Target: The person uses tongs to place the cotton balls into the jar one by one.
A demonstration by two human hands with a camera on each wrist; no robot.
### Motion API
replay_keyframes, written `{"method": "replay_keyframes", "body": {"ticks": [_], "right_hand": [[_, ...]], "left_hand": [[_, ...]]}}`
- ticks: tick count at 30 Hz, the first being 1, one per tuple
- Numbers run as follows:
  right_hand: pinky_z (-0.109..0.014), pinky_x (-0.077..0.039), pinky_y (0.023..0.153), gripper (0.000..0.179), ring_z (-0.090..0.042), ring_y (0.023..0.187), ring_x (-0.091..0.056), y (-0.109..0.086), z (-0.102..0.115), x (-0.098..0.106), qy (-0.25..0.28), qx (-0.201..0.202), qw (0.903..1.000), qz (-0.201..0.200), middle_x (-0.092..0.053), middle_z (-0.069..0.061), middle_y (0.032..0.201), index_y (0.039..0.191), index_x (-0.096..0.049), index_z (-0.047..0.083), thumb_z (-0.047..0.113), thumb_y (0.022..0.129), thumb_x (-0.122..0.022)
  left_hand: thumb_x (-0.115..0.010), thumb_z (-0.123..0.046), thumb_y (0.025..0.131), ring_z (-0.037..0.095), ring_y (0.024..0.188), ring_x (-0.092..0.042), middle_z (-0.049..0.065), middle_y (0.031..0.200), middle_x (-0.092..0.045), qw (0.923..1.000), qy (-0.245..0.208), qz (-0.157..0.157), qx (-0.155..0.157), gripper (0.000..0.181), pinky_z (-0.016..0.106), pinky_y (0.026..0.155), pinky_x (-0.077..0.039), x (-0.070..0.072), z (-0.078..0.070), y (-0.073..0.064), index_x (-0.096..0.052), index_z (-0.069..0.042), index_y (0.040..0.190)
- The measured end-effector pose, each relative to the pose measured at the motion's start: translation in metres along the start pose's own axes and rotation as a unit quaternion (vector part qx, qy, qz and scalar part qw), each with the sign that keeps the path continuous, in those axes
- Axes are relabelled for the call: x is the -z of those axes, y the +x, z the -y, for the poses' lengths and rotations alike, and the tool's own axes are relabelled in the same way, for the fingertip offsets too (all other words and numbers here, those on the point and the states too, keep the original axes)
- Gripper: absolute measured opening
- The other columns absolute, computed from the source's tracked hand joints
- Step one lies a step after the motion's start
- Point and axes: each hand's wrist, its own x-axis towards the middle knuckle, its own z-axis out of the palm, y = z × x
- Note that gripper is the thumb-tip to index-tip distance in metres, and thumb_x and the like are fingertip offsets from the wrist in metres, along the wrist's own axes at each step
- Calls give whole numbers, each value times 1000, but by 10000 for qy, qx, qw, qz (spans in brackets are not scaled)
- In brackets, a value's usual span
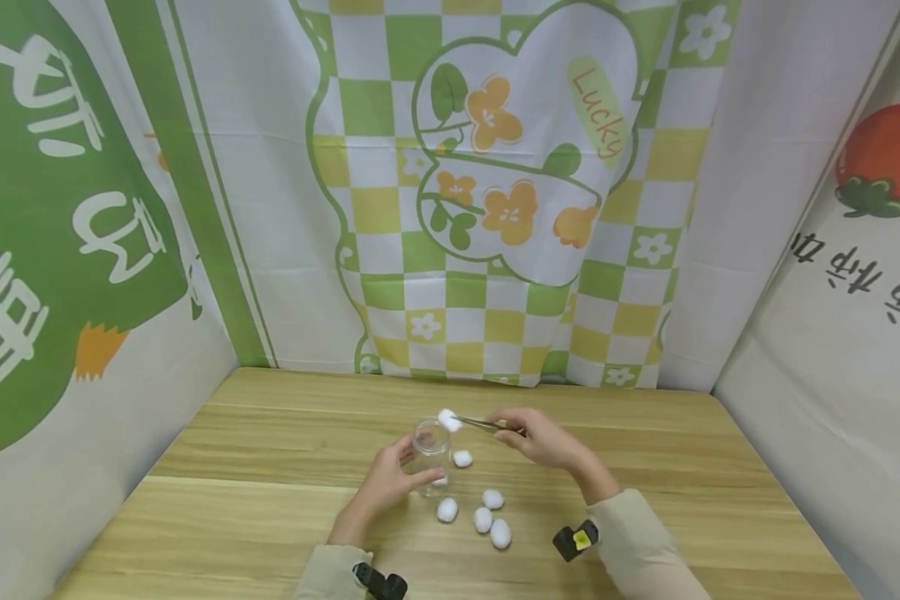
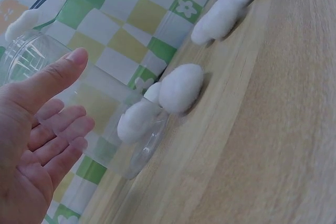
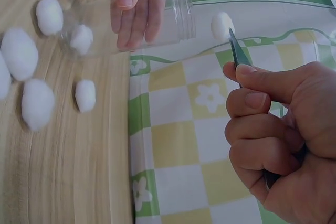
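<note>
A clear jar (image 1: 432,467) without a lid stands upright on the table, one cotton ball (image 2: 137,121) lying at its bottom. My left hand (image 1: 392,477) holds the jar around its side, thumb in front and fingers behind the clear wall. With my right hand (image 1: 537,437) I grip metal tweezers (image 1: 478,423). Their tips pinch another cotton ball (image 3: 222,26), which is just above the jar's mouth, toward the right of the rim in the head view. The lower end of the tweezers runs under my curled fingers in the right wrist view.
Several loose cotton balls (image 1: 500,533) lie on the wooden table (image 1: 270,483) in front and to the right of the jar; one cotton ball (image 1: 462,458) is close beside it. A checkered curtain (image 1: 495,333) hangs behind the table's far edge.
</note>
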Motion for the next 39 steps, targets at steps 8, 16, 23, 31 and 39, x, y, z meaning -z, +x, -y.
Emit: {"method": "replay_keyframes", "body": {"ticks": [8,16,23,31,39], "right_hand": [[-13,-37,50,26,2,55,-38,6,3,-6,77,-27,9999,116,-55,-11,65,120,-61,-1,8,95,-55],[-13,-36,49,27,2,55,-37,8,3,-15,187,-53,9995,239,-51,-3,64,120,-61,-2,8,96,-55],[-12,-37,49,26,2,55,-37,10,3,-19,190,74,9994,270,-53,-8,65,120,-61,-4,6,96,-54],[-13,-35,48,27,2,55,-35,9,4,-18,116,5,9996,272,-49,-4,62,119,-61,-4,7,96,-55],[-12,-33,49,27,2,54,-34,10,5,-17,54,-15,9997,234,-48,-1,60,119,-61,-5,7,95,-56]], "left_hand": [[-81,-23,77,39,125,-57,23,133,-60,9999,34,0,94,70,48,109,-47,0,0,-1,-50,0,135],[-80,-23,77,38,127,-56,22,135,-58,9998,-102,26,148,71,49,111,-46,1,0,-1,-49,0,137],[-80,-24,77,38,129,-54,20,138,-57,9998,-105,61,151,71,50,112,-44,0,1,-1,-49,-1,137],[-80,-25,77,39,129,-54,20,136,-58,9999,-102,97,76,68,52,112,-44,1,-1,-1,-51,-4,135],[-80,-23,78,38,129,-54,17,135,-60,9999,-99,63,8,63,53,112,-43,0,1,-1,-53,-8,133]]}}
